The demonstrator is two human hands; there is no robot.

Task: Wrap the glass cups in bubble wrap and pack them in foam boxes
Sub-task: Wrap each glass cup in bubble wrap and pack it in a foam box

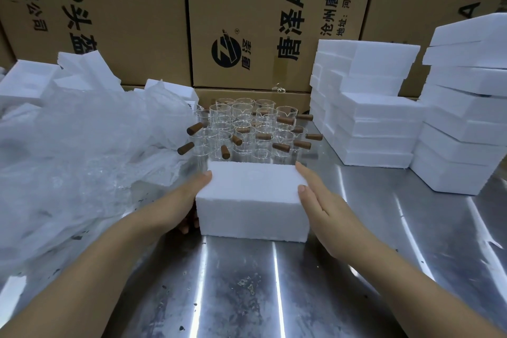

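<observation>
Big brown cardboard cartons [247, 22] with black Chinese lettering are stacked up along the back. The stainless steel table [247, 296] looks pretty scuffed, with dark specks scattered on it.

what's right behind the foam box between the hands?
A cluster of glass cups with brown handles stands on the metal table just behind the foam box. The box hides the nearest cups' bases.
</observation>
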